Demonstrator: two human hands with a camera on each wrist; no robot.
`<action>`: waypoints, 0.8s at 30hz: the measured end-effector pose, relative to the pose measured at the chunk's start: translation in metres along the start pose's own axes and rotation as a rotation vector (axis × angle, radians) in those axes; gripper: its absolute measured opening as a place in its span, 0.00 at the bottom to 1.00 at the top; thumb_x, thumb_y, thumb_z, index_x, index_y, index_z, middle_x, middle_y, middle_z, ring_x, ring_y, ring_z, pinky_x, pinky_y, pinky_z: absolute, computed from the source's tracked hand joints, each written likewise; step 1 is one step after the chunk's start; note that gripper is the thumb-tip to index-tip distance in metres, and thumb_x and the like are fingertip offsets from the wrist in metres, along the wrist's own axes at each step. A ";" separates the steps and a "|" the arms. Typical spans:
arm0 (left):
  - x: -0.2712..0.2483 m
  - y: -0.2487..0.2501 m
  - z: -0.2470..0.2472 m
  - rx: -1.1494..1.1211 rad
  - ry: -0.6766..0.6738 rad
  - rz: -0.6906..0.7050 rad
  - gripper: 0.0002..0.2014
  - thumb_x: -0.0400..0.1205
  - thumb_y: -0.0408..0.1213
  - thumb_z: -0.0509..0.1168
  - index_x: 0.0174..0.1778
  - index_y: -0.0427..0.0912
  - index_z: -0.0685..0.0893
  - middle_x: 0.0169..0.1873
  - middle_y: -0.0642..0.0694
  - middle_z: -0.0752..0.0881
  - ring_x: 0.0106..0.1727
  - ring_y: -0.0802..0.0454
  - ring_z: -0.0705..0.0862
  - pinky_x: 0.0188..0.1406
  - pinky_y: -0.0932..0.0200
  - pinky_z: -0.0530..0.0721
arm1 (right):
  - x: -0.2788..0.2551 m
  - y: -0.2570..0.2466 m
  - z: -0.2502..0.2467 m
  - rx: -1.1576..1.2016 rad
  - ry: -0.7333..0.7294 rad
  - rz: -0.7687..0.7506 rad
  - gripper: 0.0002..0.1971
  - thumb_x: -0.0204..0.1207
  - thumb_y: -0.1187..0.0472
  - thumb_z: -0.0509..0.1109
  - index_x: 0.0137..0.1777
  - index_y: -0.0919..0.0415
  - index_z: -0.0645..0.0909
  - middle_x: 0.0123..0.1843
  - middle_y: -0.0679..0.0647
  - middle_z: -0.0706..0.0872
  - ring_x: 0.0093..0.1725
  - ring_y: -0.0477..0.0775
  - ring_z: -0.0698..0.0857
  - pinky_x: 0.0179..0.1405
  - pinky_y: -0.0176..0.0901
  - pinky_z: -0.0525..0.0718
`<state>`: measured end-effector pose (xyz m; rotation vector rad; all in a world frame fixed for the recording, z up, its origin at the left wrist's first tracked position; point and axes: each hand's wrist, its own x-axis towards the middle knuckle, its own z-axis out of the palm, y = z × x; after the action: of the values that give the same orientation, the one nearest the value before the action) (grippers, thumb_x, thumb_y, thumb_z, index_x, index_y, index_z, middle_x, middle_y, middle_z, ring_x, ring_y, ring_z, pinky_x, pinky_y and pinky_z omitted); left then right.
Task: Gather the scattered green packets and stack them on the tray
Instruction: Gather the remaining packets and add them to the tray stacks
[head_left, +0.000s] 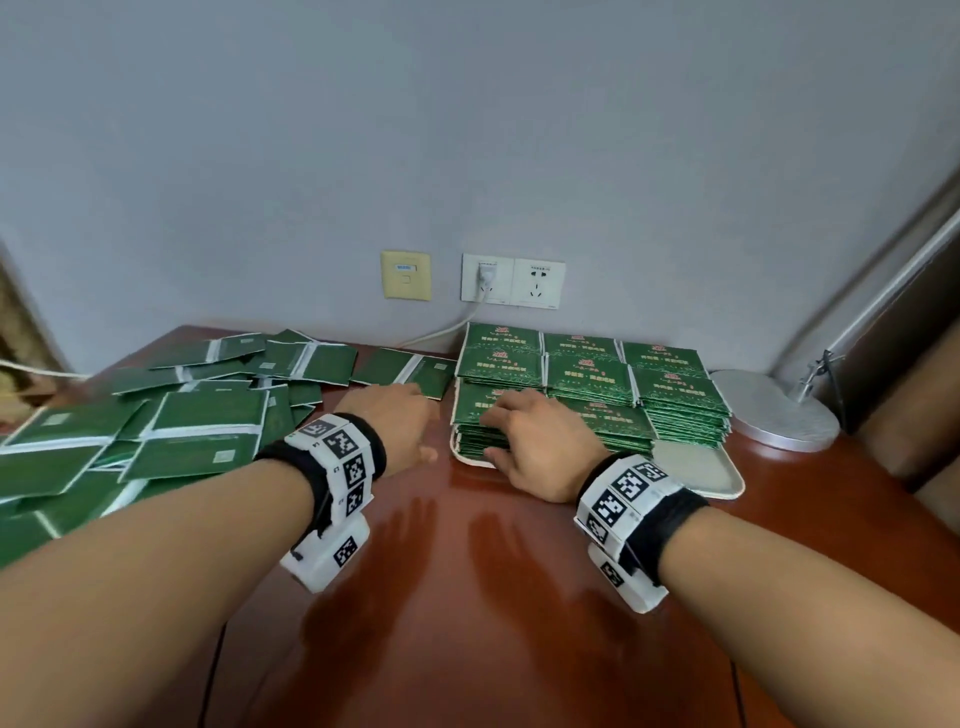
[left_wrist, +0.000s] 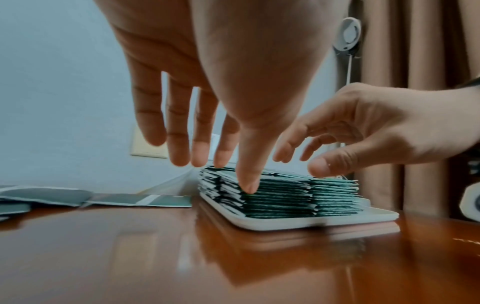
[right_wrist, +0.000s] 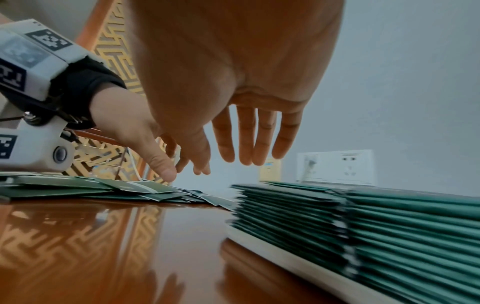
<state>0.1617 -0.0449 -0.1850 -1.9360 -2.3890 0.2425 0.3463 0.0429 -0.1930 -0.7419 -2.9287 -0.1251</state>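
Note:
Several stacks of green packets (head_left: 592, 379) (left_wrist: 285, 197) (right_wrist: 389, 226) fill most of a white tray (head_left: 696, 470) (left_wrist: 311, 222) (right_wrist: 285, 265); its front right corner is bare. Loose green packets (head_left: 202, 415) (left_wrist: 124, 200) (right_wrist: 78, 185) lie scattered and overlapping at the left. My right hand (head_left: 524, 431) (left_wrist: 363, 133) (right_wrist: 246, 144) is spread over the front left stack, fingers relaxed, holding nothing. My left hand (head_left: 400, 421) (left_wrist: 221, 160) (right_wrist: 155, 148) hovers just left of the tray with straight fingers, its thumb by the stack's side.
The glossy red-brown table (head_left: 467, 571) runs to a grey wall with sockets (head_left: 511, 280), a plug and a white cable. A round silver lamp base (head_left: 779, 410) stands right of the tray. A chair back with a gold pattern (right_wrist: 116, 61) stands at the far left.

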 end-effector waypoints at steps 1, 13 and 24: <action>-0.010 -0.010 0.003 0.009 -0.020 -0.036 0.26 0.80 0.60 0.67 0.72 0.54 0.78 0.67 0.49 0.80 0.66 0.43 0.82 0.63 0.45 0.82 | 0.006 -0.013 0.000 -0.005 -0.023 -0.028 0.21 0.82 0.47 0.66 0.72 0.54 0.78 0.66 0.54 0.80 0.67 0.60 0.77 0.62 0.54 0.80; -0.110 -0.144 0.034 -0.028 -0.177 -0.366 0.24 0.77 0.59 0.71 0.64 0.51 0.79 0.60 0.48 0.83 0.60 0.46 0.83 0.60 0.47 0.85 | 0.082 -0.152 0.017 0.021 -0.193 -0.243 0.24 0.81 0.42 0.67 0.67 0.60 0.79 0.65 0.56 0.79 0.66 0.62 0.78 0.60 0.56 0.79; -0.117 -0.179 0.059 -0.133 -0.292 -0.371 0.48 0.70 0.54 0.80 0.82 0.53 0.61 0.72 0.45 0.81 0.70 0.42 0.81 0.68 0.43 0.80 | 0.132 -0.187 0.037 0.079 -0.291 -0.215 0.34 0.76 0.42 0.75 0.73 0.61 0.69 0.67 0.59 0.78 0.67 0.62 0.78 0.61 0.57 0.82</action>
<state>0.0052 -0.1995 -0.2089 -1.5475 -2.9635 0.3753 0.1381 -0.0553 -0.2216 -0.4665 -3.2612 0.0870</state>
